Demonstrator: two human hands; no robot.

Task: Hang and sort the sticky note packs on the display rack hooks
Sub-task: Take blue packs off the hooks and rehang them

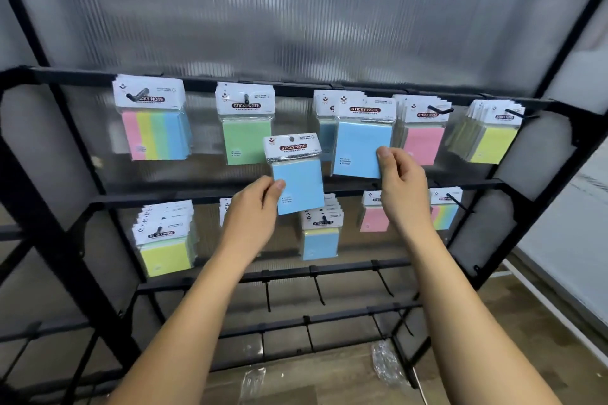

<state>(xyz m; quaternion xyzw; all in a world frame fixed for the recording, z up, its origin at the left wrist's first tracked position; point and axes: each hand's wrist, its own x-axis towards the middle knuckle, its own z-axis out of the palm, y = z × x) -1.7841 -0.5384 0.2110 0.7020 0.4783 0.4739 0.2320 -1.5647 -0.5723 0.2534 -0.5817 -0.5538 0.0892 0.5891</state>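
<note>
- Two blue sticky note packs in clear plastic wrap are in the hands, both in front of the black metal display rack (329,189).
- The left hand (255,204) pinches the smaller blue pack (297,179) at its lower left corner, thumb on the front face. This pack hangs on no hook; it floats between the green pack (246,138) and the blue group on the upper bar.
- The right hand (399,174) grips the larger blue pack (362,141) at its lower right edge with curled fingers. Its white header card lies in front of the other blue packs (324,118); whether its hole is already on the hook, I cannot tell.
- To the right hang the pink packs (422,141) and the yellow packs (493,141).
- I judge the step is to put blue with blue. To do it well, hold each pack upright, bring the oval hole in the header to the hook tip, and push straight to the far side.
- One pack at a time is safer; the wrap looks slippery, and a corner pinch lets the pack swing.
</note>
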